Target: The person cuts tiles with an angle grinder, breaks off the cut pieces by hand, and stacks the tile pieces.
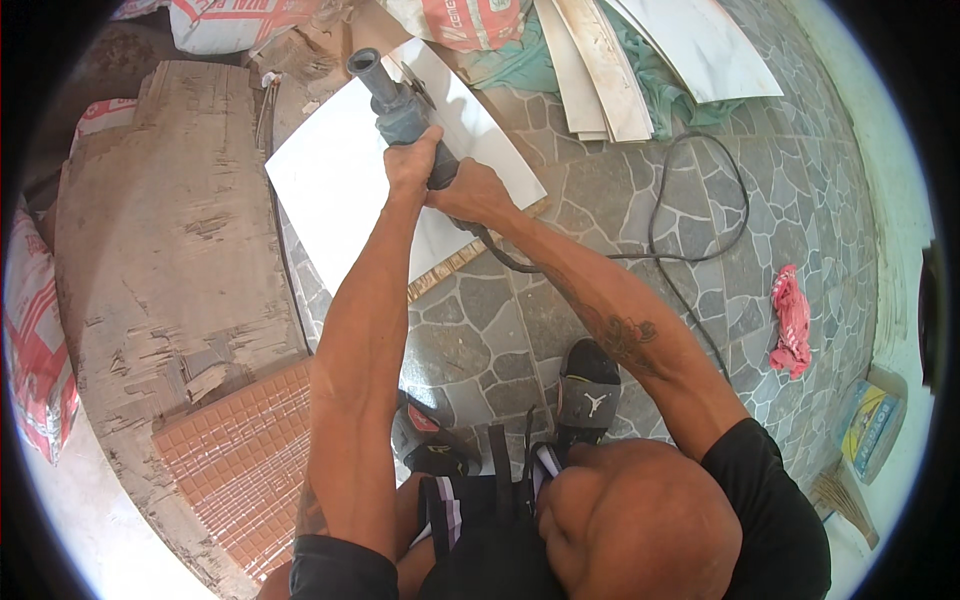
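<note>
Both my hands are closed around a dark grey-green angle grinder (402, 118), tilted over a large white tile. My left hand (412, 165) grips the body near its head, and my right hand (474, 194) wraps the rear part where the cord comes out. A thin cutting disc (419, 86) shows edge-on at the grinder's right side, above the far part of the tile. Whether the disc touches the tile I cannot tell. The white tile (335, 190) lies at an angle, its near right edge showing a brownish layer beneath.
A black cord (747, 205) loops over the stone-patterned floor (610, 215). Left are a worn wooden board (180, 240) and a red-brown ridged tile (245, 450). White tile strips (590, 70) lie at the back on green cloth. A pink rag (790, 322) lies to the right.
</note>
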`<state>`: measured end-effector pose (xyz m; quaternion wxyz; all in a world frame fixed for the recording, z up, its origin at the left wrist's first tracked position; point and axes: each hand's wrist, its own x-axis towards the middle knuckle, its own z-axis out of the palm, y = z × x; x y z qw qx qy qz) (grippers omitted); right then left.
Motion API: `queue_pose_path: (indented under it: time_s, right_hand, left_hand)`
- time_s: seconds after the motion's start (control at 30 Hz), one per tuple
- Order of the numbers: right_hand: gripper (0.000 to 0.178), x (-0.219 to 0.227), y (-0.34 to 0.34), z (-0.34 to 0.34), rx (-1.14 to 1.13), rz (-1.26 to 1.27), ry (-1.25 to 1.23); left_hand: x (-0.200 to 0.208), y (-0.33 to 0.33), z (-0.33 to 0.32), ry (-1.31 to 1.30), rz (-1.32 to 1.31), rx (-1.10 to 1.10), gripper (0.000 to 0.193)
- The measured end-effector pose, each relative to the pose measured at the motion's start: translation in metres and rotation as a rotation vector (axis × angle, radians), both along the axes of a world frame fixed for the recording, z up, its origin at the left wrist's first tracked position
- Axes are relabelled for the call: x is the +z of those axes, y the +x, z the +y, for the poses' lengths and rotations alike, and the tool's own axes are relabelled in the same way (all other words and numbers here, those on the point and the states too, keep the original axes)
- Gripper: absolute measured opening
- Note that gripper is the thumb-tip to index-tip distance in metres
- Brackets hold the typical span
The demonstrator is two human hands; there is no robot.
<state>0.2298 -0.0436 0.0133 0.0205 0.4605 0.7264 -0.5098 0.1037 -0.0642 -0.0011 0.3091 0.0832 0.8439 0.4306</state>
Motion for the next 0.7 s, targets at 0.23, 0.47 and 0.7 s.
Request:
queue_pose_path:
  time_s: [0.23,0.47,0.7]
  right_hand:
    - [0.082,0.002,0.005,-0.003,0.003,0.009,-0.002]
    - [0.084,0.001,0.012,-0.006,-0.003,0.004,-0.013]
    - [0.088,-0.001,0.017,-0.01,-0.005,-0.009,-0.001]
  left_hand:
    - [0.002,0.006,-0.004,0.004,-0.003,-0.001,0.065]
    - [0.008,0.016,-0.007,0.01,-0.025,0.007,0.064]
    - [0.011,0.023,-0.01,-0.018,0.002,0.011,0.064]
